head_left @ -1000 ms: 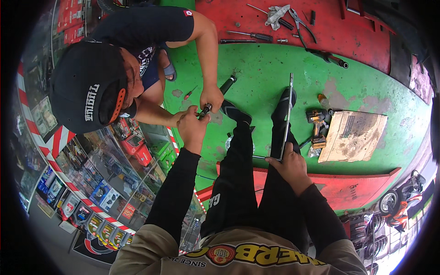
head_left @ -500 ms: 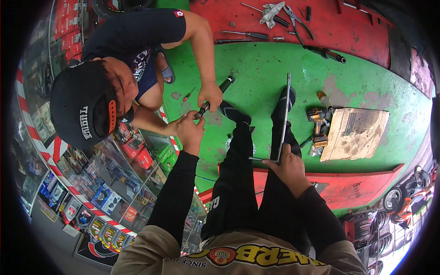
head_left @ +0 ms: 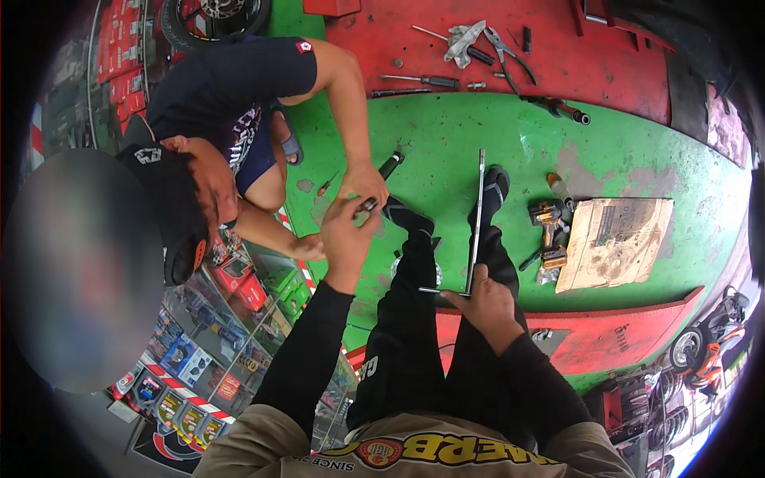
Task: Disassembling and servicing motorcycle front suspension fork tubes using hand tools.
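Small dark part (head_left: 368, 205) pinched between two people's fingers, above the green floor (head_left: 621, 151).

Left hand (head_left: 344, 237) closes its fingertips on it, meeting a co-worker's hand (head_left: 362, 182) from above. Right hand (head_left: 484, 304) curls around the short end of a long L-shaped metal bar (head_left: 476, 223) standing near the right shoe. Farther right lie a cordless drill (head_left: 550, 217) and a flat cardboard piece (head_left: 615, 241).

Head camera looks steeply down at green floor (head_left: 478, 135)

The floor (head_left: 637, 151) is painted green in the middle, with red strips along the top and lower right. Shelves of colourful boxes (head_left: 215, 358) fill the lower left.
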Demonstrator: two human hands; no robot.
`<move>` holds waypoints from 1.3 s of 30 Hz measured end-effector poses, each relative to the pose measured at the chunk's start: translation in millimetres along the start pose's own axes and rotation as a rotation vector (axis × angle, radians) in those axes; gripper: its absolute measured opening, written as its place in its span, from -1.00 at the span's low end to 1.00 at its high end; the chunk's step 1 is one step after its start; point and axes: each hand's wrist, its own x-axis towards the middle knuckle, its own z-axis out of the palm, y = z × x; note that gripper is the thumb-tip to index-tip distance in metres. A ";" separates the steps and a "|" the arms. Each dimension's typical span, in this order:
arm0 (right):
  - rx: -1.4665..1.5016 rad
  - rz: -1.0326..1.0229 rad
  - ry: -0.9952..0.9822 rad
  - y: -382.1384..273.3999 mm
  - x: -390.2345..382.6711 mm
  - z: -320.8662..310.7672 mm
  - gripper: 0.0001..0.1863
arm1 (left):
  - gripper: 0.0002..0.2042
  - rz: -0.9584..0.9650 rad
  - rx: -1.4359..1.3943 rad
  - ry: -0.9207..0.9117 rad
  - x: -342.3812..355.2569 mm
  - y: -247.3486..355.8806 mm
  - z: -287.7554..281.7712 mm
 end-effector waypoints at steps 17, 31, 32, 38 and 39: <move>0.115 0.077 -0.064 1.5 29.7 25.7 -0.19 | -0.76 0.059 0.329 0.021 221.4 17.3 172.2; -0.006 -0.003 0.027 -8.7 1.5 1.7 -0.25 | -0.74 -0.246 -0.176 0.091 -38.7 36.6 -73.5; -0.025 -0.010 0.035 -7.9 -1.4 0.0 -0.25 | -0.74 -0.282 -0.165 0.101 -45.2 31.1 -82.8; -0.133 -0.024 0.052 -21.9 -16.6 -7.7 -0.21 | -0.73 -0.340 -0.098 0.160 -56.0 -3.2 -105.5; -0.132 -0.047 0.083 -22.5 -20.2 -6.8 -0.20 | -0.73 -0.291 -0.036 0.169 -55.1 -9.5 -105.5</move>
